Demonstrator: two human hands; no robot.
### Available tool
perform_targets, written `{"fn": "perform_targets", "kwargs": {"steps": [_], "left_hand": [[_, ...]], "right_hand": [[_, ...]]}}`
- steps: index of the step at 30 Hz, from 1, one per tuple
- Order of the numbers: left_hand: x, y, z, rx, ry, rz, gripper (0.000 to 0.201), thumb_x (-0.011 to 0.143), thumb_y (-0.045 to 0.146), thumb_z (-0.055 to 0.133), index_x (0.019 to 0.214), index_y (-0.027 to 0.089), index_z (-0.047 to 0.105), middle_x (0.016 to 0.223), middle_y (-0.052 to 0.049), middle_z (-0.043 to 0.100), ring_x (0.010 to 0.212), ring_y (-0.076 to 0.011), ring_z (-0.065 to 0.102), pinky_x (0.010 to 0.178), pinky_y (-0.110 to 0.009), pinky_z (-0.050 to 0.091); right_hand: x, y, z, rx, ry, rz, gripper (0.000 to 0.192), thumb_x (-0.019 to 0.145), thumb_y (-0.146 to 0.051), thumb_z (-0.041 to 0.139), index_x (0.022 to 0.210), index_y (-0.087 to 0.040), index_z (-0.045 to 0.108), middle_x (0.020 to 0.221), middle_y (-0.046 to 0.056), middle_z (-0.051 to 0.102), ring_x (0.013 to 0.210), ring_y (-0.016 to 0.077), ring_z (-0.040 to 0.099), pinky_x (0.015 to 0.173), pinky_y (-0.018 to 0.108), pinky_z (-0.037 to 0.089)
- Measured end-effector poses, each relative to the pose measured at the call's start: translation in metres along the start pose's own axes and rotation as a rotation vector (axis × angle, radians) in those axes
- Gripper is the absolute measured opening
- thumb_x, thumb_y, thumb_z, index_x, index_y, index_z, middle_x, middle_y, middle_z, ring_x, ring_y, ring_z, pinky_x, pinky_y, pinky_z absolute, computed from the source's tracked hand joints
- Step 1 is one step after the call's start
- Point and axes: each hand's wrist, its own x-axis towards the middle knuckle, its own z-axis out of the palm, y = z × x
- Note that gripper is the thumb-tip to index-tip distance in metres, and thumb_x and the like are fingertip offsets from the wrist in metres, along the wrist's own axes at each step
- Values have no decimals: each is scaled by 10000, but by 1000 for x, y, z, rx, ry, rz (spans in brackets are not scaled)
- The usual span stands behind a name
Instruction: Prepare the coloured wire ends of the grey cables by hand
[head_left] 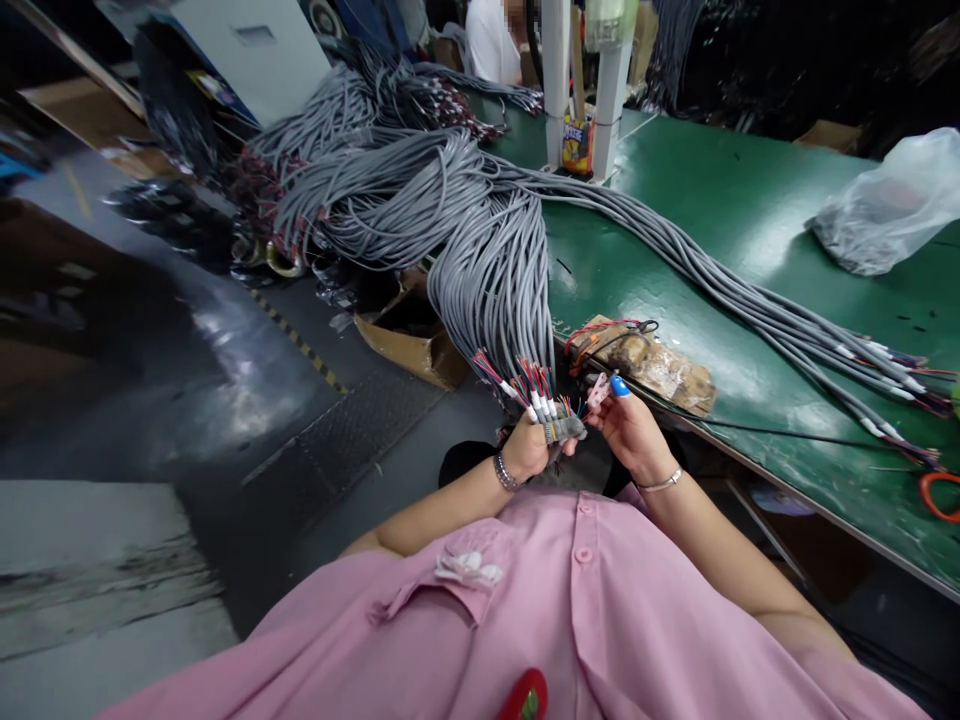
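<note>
Close in front of my body, my left hand (pixel 526 448) is closed round the ends of several grey cables (pixel 491 270). White bands and fanned-out coloured wires (pixel 536 378) stick up above its fingers. A grey knitted cover (pixel 564 430) shows on one of its digits. Just to the right, my right hand (pixel 631 432), its thumb wrapped in blue (pixel 619 386), pinches a small pink clip-like piece (pixel 598 392) beside the wire ends. Whether this piece touches a wire is too small to tell.
Grey cable bundles drape over the green table (pixel 720 215). At its near edge lies a taped wooden block (pixel 652 365). A plastic bag (pixel 889 205) and orange-handled scissors (pixel 937 497) are at right. A white post (pixel 555 80) rises behind; a cardboard box (pixel 416 345) stands below.
</note>
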Motion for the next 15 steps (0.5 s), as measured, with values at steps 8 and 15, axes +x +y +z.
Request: {"fn": "perform_targets", "kwargs": {"steps": [8, 15], "left_hand": [[4, -4, 3, 50, 16, -9, 283, 704, 369, 716, 582, 121, 653, 456, -24, 564, 429, -100, 496, 468, -244, 357], [5, -5, 5, 85, 26, 5, 286, 724, 327, 713, 543, 130, 612, 450, -16, 555, 426, -99, 493, 476, -248, 356]], "right_hand": [[5, 3, 0, 33, 44, 25, 370, 760, -568, 672, 832, -206, 667, 748, 2, 643, 625, 113, 554, 563, 239, 461], [6, 5, 2, 181, 79, 34, 337, 689, -500, 766, 766, -187, 669, 697, -18, 640, 598, 96, 542, 568, 225, 450]]}}
